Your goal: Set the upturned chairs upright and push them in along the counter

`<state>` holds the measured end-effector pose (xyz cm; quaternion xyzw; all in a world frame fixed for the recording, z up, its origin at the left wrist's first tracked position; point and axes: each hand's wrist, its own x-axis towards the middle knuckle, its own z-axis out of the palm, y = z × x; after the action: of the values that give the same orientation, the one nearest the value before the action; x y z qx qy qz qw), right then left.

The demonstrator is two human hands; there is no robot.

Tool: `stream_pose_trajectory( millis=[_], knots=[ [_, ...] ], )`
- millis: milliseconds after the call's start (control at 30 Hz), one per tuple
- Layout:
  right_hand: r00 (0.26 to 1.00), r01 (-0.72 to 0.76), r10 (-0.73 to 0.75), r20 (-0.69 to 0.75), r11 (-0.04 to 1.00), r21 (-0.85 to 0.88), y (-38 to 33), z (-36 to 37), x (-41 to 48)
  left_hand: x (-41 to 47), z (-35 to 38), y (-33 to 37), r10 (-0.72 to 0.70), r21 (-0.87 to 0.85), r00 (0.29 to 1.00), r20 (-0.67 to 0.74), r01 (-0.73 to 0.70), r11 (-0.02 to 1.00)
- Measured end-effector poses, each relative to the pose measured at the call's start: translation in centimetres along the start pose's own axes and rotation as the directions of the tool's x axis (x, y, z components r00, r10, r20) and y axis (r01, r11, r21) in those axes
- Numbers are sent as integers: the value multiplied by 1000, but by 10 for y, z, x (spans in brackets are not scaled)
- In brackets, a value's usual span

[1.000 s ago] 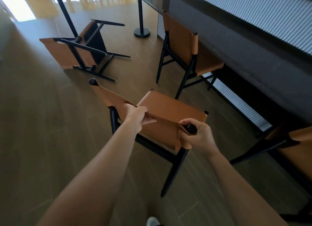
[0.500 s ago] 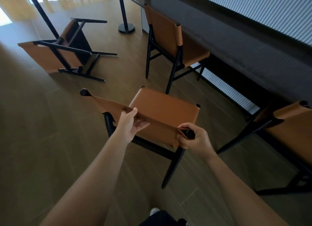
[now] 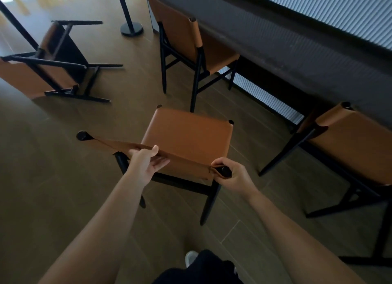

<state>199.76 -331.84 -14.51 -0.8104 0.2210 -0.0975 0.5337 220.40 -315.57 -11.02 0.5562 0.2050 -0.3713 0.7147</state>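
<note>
Tan leather chair [image 3: 186,133] stands upright on open floor, short of the counter [image 3: 297,56]. We steer it by the backrest, left hand [image 3: 146,164] pinching the top edge, right hand [image 3: 231,175] curled round the corner post. Far chair [image 3: 191,43] and near chair [image 3: 350,139] flank the gap; overturned chair [image 3: 53,71] lies well apart.

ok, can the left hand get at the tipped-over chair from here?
Probably not: the left hand grips the near chair's backrest, and the tipped-over chair lies far off across open floor; nothing blocks the way.
</note>
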Motion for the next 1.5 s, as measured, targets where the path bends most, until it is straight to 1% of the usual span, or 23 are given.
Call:
stream_pose_trajectory(
  millis=[100, 200, 300, 367, 433, 533, 633, 667, 733, 833, 933, 967, 1000, 1067, 1133, 1167, 1200, 1233, 1267, 1333, 1400, 1467, 1500],
  knots=[
    [1000, -1, 1, 0, 999, -32, 9, 6, -12, 1, -9, -6, -27, -3, 1000, -6, 27, 1000],
    [999, -32, 31, -31, 999, -42, 17, 16, -24, -2, -17, -12, -36, 14, 999, 1, 36, 999],
    [992, -68, 58, -113, 994, -85, 22, 26, -34, -3, -27, -16, -33, 63, 999, 15, 32, 998],
    [977, -136, 116, -180, 985, -102, 21, 32, -42, -3, -36, -18, -40, 85, 999, 34, 37, 996],
    [946, -224, 199, -254, 972, -72, 17, 41, -51, -4, -46, -19, -54, 96, 997, 49, 49, 994],
    [871, -364, 357, -337, 930, 46, 15, 59, -64, -3, -62, -21, -114, 100, 990, 78, 106, 989],
    [762, -479, 514, -393, 857, 191, 16, 74, -72, -5, -71, -23, -157, 129, 982, 105, 143, 981],
    [725, -499, 547, -419, 836, 228, 14, 79, -72, -5, -74, -21, -167, 146, 980, 113, 150, 978],
    [677, -525, 588, -443, 807, 270, 14, 83, -70, -5, -75, -19, -180, 161, 976, 121, 160, 974],
    [582, -538, 659, -476, 751, 382, 9, 91, -67, -4, -81, -15, -201, 234, 969, 141, 165, 958],
    [484, -511, 727, -488, 687, 516, 3, 102, -63, -3, -88, -13, -234, 273, 958, 164, 184, 944],
    [454, -502, 751, -479, 660, 559, 1, 105, -62, -2, -92, -11, -249, 284, 953, 172, 194, 939],
    [441, -482, 768, -465, 639, 599, 2, 109, -60, -1, -95, -10, -263, 291, 949, 176, 205, 935],
    [390, -451, 824, -411, 560, 695, 4, 116, -58, 1, -101, -6, -279, 289, 946, 167, 223, 931],
    [300, -332, 899, -319, 411, 849, -4, 127, -53, 6, -110, -2, -271, 260, 952, 143, 228, 938],
    [284, -271, 931, -228, 306, 913, -12, 134, -50, 8, -114, 0, -267, 239, 957, 117, 233, 943],
    [313, -215, 941, -126, 200, 956, -20, 142, -47, 11, -118, 2, -262, 217, 961, 90, 238, 947],
    [380, -190, 924, -33, 113, 975, -28, 150, -44, 14, -122, 6, -259, 194, 964, 64, 243, 950],
    [450, -175, 892, 35, 50, 983, -37, 157, -39, 17, -126, 9, -257, 170, 965, 41, 247, 954],
    [544, -155, 832, 114, -34, 987, -53, 164, -30, 23, -132, 15, -259, 122, 966, 14, 255, 959],
    [547, -149, 822, 162, -95, 984, -61, 166, -16, 27, -135, 23, -272, 85, 962, 13, 270, 959],
    [495, -117, 856, 150, -105, 988, -60, 166, -2, 31, -136, 29, -299, 82, 954, 10, 298, 951],
    [475, -111, 870, 133, -91, 990, -60, 166, 3, 32, -134, 31, -314, 83, 949, 7, 312, 946]
  ],
)
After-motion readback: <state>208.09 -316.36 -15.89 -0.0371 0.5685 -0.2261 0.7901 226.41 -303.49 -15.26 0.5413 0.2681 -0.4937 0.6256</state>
